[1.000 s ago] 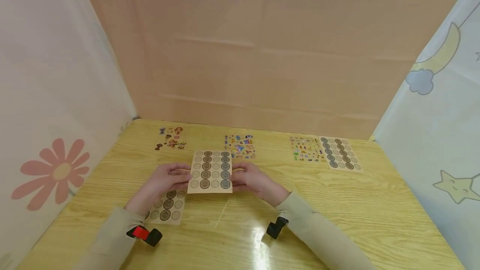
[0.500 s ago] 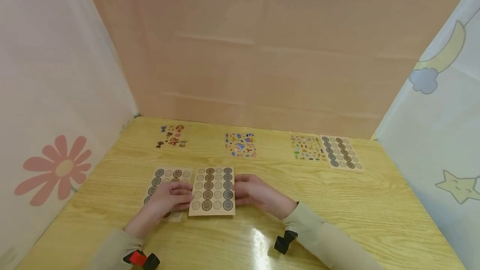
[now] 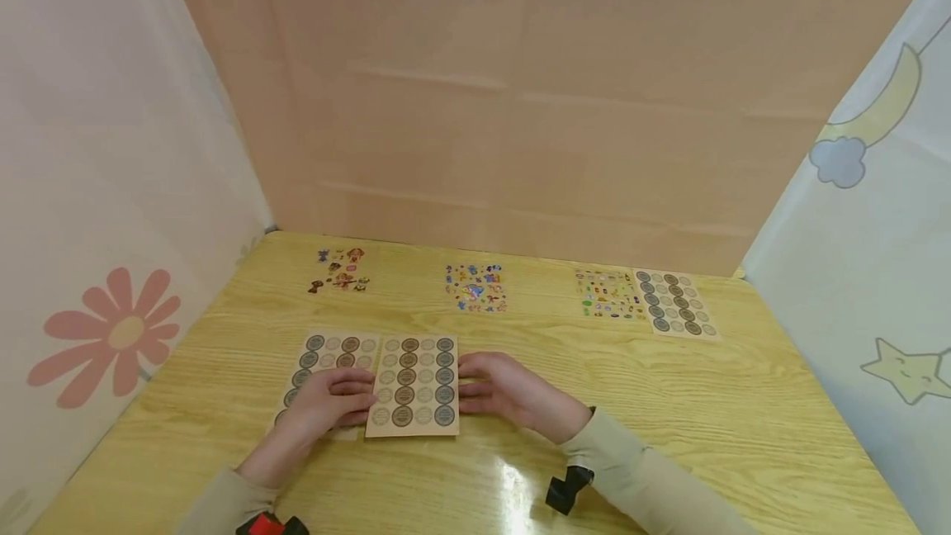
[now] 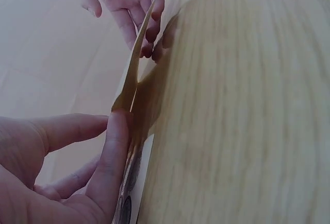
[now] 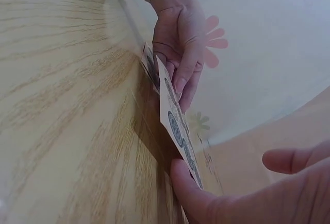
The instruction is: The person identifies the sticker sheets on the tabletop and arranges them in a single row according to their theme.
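Observation:
A tan sheet of round stickers [image 3: 413, 382] is held just above the table, slightly raised at its right side. My left hand [image 3: 327, 404] pinches its left edge, thumb on top and fingers underneath, as the left wrist view shows at the sheet's edge [image 4: 135, 64]. At the opposite edge, my right hand [image 3: 513, 395] supports the sheet from below with its fingers. In the right wrist view its thumb [image 5: 289, 160] stands apart from the sheet [image 5: 178, 126]. A second sheet of round stickers [image 3: 315, 343] lies flat to the left, partly covered by my left hand.
Along the back of the wooden table [image 3: 669, 419] lie a character sticker sheet [image 3: 342, 271], a blue-purple one [image 3: 475, 287], a small multicoloured one [image 3: 609, 295] and another round-sticker sheet [image 3: 676, 304]. A tan backdrop [image 3: 505, 106] and printed side cloths enclose the table.
The held sheet has come down and toward me, then shifted slightly left beside the flat sheet. Both hands moved with it. The right thumb looks lifted away.

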`<state>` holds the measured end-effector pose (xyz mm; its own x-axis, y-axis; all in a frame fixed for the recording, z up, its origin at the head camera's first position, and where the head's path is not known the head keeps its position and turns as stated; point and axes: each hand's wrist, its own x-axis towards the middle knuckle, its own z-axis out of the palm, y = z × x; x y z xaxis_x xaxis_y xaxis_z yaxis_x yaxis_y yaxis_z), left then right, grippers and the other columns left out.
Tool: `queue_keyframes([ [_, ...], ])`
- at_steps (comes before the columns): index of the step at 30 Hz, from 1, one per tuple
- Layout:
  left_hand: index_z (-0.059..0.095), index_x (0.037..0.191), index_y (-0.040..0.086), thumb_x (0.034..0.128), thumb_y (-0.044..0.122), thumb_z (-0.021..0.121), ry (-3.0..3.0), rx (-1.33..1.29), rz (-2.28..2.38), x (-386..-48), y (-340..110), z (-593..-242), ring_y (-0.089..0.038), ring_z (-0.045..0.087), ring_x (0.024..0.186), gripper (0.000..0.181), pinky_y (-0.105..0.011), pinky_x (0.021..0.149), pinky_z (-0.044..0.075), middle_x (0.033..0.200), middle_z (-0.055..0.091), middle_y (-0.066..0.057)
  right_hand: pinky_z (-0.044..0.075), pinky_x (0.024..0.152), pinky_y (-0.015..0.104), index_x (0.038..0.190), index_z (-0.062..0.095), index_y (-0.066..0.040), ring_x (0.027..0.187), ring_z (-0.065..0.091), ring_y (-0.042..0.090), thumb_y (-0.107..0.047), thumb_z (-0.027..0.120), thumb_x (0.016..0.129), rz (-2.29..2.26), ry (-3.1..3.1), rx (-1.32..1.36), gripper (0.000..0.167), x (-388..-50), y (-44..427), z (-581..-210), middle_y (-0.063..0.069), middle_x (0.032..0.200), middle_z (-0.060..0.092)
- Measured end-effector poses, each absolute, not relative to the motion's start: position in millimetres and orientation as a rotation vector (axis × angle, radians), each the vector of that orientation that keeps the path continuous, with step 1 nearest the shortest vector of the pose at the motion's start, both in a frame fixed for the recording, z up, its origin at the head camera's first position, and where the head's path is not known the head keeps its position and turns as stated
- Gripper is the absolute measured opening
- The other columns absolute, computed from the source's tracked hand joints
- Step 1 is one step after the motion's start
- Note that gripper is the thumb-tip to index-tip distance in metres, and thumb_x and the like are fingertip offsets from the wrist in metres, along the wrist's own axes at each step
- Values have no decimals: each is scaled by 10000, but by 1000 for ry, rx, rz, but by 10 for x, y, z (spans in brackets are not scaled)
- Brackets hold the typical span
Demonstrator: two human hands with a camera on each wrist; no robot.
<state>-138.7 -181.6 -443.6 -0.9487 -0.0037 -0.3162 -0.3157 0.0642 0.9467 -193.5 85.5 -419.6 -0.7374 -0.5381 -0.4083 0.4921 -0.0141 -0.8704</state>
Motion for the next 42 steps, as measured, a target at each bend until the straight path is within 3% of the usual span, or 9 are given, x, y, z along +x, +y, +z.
queue_keyframes([
  [17, 493, 1274, -116, 1005, 90, 471, 2077, -382, 2015, -1346, -1822, -4322, -261, 672, 867, 340, -376, 739, 576, 1070, 642, -178, 454, 967, 469, 1373, 330, 99, 1191, 491, 387, -165, 427, 966, -1877, 1517, -89, 495, -1881, 847, -4152, 289, 1317, 452],
  [25, 487, 1282, -113, 1031, 207, 395, 2078, -435, 2000, -1330, -1803, -4259, -260, 658, 902, 417, -376, 765, 568, 1102, 622, -199, 432, 988, 482, 1465, 168, 82, 1264, 405, 421, -189, 447, 964, -1888, 1512, -57, 635, -1840, 859, -4121, 293, 1443, 291],
  [34, 492, 1272, -101, 1036, 257, 375, 2091, -488, 2023, -1265, -1766, -4204, -247, 643, 917, 445, -345, 768, 565, 1111, 598, -183, 423, 991, 494, 1467, 186, 72, 1281, 369, 426, -198, 454, 960, -1905, 1469, -7, 633, -1801, 857, -4109, 291, 1482, 232],
  [42, 479, 1288, -120, 1036, 240, 373, 2144, -457, 2021, -1242, -1738, -4178, -292, 637, 961, 452, -373, 809, 555, 1152, 598, -252, 402, 1007, 512, 1446, 201, 83, 1284, 360, 440, -259, 473, 958, -1931, 1453, 1, 655, -1815, 875, -4129, 304, 1467, 245],
])
